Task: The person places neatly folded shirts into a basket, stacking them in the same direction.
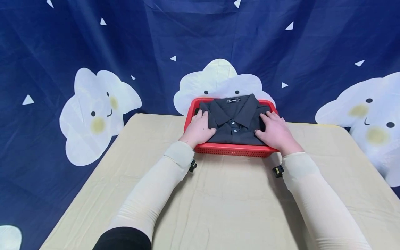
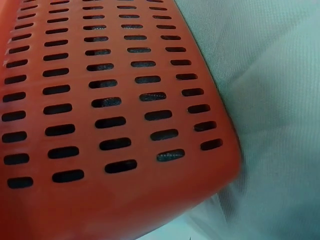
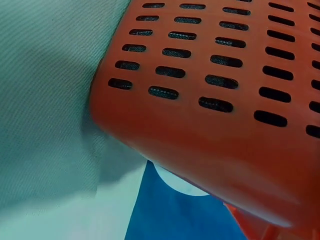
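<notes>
A folded dark shirt, with collar and white buttons showing, lies inside a red plastic basket. Over the shirt's left side rests my left hand, its thumb spread toward the middle. On the opposite side my right hand touches the shirt with thumb and fingers spread. Both hands reach over the basket's near corners. In the left wrist view the slotted basket wall fills much of the picture; dark fabric shows through the slots. The right wrist view has a similar wall. Neither wrist view shows fingers.
The basket stands at the far edge of a table with a beige cover. Behind it hangs a dark blue curtain printed with white clouds and triangles. A small black wrist camera sits under the right cuff.
</notes>
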The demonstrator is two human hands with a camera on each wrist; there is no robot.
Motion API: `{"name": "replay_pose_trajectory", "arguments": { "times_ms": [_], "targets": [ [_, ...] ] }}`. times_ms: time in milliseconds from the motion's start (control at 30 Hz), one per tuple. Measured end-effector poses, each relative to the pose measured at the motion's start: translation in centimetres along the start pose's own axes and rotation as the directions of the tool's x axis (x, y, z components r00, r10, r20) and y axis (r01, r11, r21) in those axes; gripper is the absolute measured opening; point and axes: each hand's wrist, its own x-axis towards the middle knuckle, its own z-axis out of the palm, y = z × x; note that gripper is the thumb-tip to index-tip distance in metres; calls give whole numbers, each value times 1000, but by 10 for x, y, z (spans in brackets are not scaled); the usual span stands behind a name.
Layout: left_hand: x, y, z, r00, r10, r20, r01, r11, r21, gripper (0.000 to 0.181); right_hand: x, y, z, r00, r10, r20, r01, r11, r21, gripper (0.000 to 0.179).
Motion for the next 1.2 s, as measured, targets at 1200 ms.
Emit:
{"name": "replay_pose_trajectory", "arguments": {
  "times_ms": [1200],
  "targets": [
    [4, 14, 8, 998, -21, -61, 36, 966, 257, 61, 5, 5, 0, 996, 90, -10, -90, 993, -71, 62]
  ]
}}
